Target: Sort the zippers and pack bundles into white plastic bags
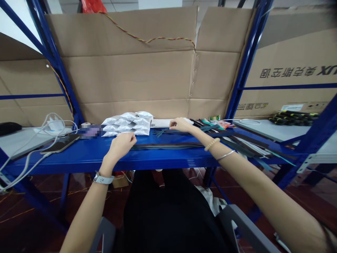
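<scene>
Grey chair armrests [102,235] and a lap in black clothing [168,214] sit nearest the camera, at the bottom of the frame, with both bare forearms reaching up from there to a blue steel shelf [105,163]. At the far left of that shelf lie a white charger with tangled white cables [54,124] and a dark smartphone [60,144]. Just right of them, a blurred patch hides whatever lies there.

The left hand [121,146], with a white-strapped watch [102,179] on its wrist, rests at the lower right corner of a stack of white foil pouches [126,123]. Its fingers curl down out of sight, so I can't tell whether they are holding anything. A long, flat dark strip [165,146] runs left to right along the shelf, just beside those fingertips.

The right hand [180,124], wearing a beaded bracelet [212,144] and a silver bangle [225,155], is farther back on the shelf. Its fingers are slightly spread and angled down over thin teal strips [160,133]; any grip is probably slight, but this view can't confirm it. It is the nearer hand to the fanned pile of dark strips [237,138] at centre right.
</scene>
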`<move>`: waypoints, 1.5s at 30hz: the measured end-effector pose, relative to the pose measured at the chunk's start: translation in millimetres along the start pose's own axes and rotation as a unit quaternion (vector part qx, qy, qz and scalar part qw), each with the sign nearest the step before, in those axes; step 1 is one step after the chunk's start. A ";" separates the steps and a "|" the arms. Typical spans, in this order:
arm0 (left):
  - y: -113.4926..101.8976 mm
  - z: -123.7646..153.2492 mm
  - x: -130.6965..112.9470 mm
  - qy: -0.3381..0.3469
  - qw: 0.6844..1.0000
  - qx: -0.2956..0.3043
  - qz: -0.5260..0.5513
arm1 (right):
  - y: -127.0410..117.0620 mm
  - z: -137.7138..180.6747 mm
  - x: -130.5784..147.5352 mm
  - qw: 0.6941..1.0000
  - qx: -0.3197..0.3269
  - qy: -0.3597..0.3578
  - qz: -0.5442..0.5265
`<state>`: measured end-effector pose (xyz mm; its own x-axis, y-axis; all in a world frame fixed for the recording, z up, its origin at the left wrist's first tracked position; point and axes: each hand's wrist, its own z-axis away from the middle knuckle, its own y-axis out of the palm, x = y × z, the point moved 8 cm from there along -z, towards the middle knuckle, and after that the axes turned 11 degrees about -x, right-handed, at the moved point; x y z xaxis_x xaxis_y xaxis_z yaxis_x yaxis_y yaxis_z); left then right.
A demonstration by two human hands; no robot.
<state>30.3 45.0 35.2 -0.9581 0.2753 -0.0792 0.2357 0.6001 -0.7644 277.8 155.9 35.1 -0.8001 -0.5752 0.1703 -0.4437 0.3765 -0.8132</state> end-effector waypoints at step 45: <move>-19.1 24.0 -115.4 0.212 0.973 -0.092 -0.009 | -34.6 117.0 106.8 0.970 -0.154 0.064 -0.176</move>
<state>132.5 -16.3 43.6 -0.8177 0.5256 0.2348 0.2817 0.7210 -0.6331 254.9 -3.5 16.3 -0.6121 -0.6200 0.4908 -0.7823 0.3843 -0.4901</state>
